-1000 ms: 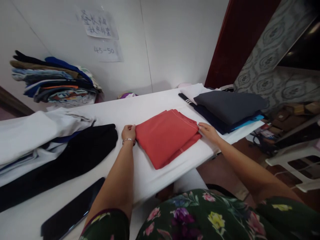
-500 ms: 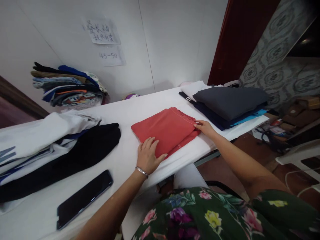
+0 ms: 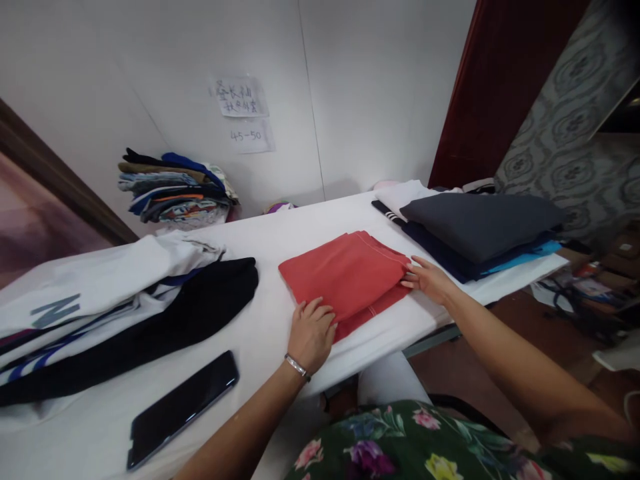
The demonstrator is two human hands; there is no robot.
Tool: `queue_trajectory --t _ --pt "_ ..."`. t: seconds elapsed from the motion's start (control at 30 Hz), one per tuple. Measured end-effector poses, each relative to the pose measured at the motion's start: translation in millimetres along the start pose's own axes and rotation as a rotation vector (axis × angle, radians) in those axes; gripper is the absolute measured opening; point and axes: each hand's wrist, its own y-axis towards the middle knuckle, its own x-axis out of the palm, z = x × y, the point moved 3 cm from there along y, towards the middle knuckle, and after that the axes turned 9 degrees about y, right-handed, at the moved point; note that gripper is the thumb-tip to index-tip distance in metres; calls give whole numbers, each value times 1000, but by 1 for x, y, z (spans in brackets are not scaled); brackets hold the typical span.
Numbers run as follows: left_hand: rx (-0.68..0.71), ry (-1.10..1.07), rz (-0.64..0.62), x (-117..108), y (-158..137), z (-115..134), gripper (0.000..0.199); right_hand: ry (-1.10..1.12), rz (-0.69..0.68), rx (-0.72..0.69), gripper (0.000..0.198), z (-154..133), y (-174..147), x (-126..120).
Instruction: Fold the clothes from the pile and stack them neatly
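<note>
A folded red garment with pale stitching lies on the white-covered table in front of me. My left hand rests palm down at its near left corner, fingers slightly bent on the cloth, a silver bracelet at the wrist. Against the right edge of the garment is my right hand, its fingers apart and touching the folded layers. Whether any cloth is pinched beneath those fingertips is hard to see.
A black phone lies at the near left. Behind it are white tops and a black garment. Dark folded clothes sit at the right end of the table. Another clothes pile stands by the wall.
The view has shifted, so everything sits lower and further right. My left fingers have drawn closer together at the corner. My right fingers have spread along the garment's right edge.
</note>
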Motion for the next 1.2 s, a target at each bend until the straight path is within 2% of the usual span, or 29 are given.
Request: queue_trajectory --t 0.1,0.23,0.3,0.4,0.53,0.77,0.93,1.1,1.2 --pt "-29 -114 -30 -10 12 -8 21 61 -69 89 27 13 -16 5" --pt "-137 -114 -26 -21 59 -40 29 106 -192 245 11 36 -30 18" --pt "-228 -36 -91 -15 90 -63 29 105 -215 283 9 45 -32 24" --pt "-388 58 -243 4 129 -94 34 113 -179 301 5 53 -31 31" --pt "-465 64 -337 28 163 -117 39 121 -120 306 8 59 -28 36" --pt "-476 14 -431 65 204 -129 42 145 -70 306 16 65 -24 39" --pt "-480 -27 -470 82 231 -131 44 107 -59 295 26 63 -25 42" --pt "-506 -7 -438 85 239 -131 40 71 -44 227 33 56 -28 38" --pt "-519 11 -453 88 235 -131 39 23 -38 253 33 55 -28 33"
